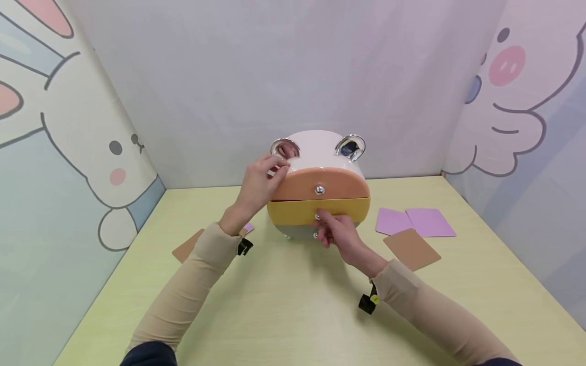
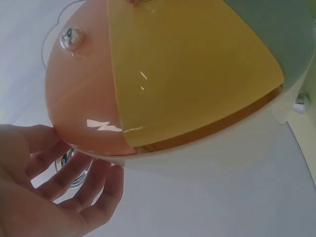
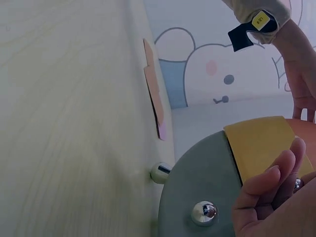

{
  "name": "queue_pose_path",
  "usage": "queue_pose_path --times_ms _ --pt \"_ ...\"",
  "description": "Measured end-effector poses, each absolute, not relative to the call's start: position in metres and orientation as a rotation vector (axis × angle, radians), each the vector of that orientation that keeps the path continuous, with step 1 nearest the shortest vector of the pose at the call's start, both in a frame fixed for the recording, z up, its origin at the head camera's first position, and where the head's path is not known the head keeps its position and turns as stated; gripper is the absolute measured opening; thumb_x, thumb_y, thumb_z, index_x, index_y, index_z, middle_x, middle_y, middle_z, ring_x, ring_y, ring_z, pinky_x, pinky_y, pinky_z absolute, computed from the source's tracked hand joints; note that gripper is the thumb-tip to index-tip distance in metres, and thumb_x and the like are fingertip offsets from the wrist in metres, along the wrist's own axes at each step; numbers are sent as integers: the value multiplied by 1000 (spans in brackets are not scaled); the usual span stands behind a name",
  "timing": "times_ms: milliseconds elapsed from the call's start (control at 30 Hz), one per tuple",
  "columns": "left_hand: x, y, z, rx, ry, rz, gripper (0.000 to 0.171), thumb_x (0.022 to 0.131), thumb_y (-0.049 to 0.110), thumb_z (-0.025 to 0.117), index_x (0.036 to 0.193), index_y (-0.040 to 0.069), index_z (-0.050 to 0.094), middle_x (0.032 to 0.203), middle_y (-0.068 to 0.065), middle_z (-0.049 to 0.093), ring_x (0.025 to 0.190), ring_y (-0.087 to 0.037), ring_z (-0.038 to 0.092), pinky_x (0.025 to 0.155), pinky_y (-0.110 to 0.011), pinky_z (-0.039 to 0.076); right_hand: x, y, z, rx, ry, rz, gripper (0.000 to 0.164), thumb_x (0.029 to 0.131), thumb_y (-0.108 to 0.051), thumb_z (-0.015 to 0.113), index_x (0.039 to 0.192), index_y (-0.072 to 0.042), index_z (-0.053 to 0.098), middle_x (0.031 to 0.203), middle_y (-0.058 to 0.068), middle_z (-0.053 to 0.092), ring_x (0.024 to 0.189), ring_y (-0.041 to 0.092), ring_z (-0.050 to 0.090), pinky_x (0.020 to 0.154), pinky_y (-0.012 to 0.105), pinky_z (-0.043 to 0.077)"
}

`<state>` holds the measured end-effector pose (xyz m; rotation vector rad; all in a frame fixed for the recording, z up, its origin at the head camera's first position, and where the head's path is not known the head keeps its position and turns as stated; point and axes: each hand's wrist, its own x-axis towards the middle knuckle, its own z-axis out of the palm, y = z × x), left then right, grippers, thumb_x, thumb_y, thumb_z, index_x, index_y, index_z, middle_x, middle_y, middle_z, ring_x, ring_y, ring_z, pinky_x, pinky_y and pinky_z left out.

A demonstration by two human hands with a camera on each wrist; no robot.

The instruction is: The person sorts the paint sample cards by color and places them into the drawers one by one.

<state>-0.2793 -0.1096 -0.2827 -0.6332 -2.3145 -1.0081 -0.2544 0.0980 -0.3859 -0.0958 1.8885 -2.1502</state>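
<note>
A small rounded drawer cabinet (image 1: 316, 147) has a white shell, silver ear-like rings and stacked orange, yellow and grey-green drawers. Its yellow drawer (image 1: 293, 212) stands slightly out from the body, its side edge showing in the left wrist view. My right hand (image 1: 341, 236) pinches the silver knob (image 3: 298, 185) on that drawer, fingers curled. My left hand (image 1: 258, 185) touches the cabinet's upper left side with its fingertips, beside the orange drawer (image 2: 81, 94) and below the left ear ring (image 1: 285, 147). The grey-green drawer (image 3: 190, 182) is partly hidden by my right hand in the head view.
Two purple cards (image 1: 430, 222) and a brown card (image 1: 412, 249) lie right of the cabinet. Another brown card (image 1: 186, 247) lies at the left, partly behind my left forearm. Printed cartoon walls stand on both sides of the pale table (image 1: 284, 305).
</note>
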Motion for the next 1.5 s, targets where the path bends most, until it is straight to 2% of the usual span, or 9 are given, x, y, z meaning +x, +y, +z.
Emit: queue_pose_path --times_ms 400,600,800,1233,1500 --pt "-280 -107 -281 -639 -2322 -1008 15 95 13 59 98 3 71 99 -11 66 89 -24 64 75 -35 59 -239 106 -386 -114 1895 -2117 44 93 -41 61 87 3 64 57 -1 59 46 11 47 45 22 40" --pt "-278 -107 -281 -629 -2330 -1013 15 95 12 60 99 2 71 99 -12 66 88 -24 64 76 -36 59 -228 110 -386 -145 1900 -2081 43 92 -44 62 86 -1 66 52 -2 57 45 12 46 46 23 40" --pt "-278 -107 -281 -612 -2338 -1015 15 94 12 61 99 2 71 99 -13 67 90 -25 63 76 -37 59 -216 112 -385 -167 1881 -2067 43 93 -41 61 89 2 64 49 -3 56 44 11 44 45 22 38" --pt "-278 -109 -282 -606 -2327 -1032 14 94 13 62 97 3 71 98 -13 67 89 -25 63 76 -38 59 -193 115 -382 -220 1879 -1991 42 95 -40 58 89 1 65 48 -4 55 42 11 44 47 22 39" --pt "-279 -109 -283 -614 -2326 -1016 15 94 13 62 99 3 71 99 -12 67 90 -25 64 77 -38 59 -177 117 -380 -240 1885 -1952 46 96 -39 57 93 6 63 46 -4 53 42 11 43 47 22 38"
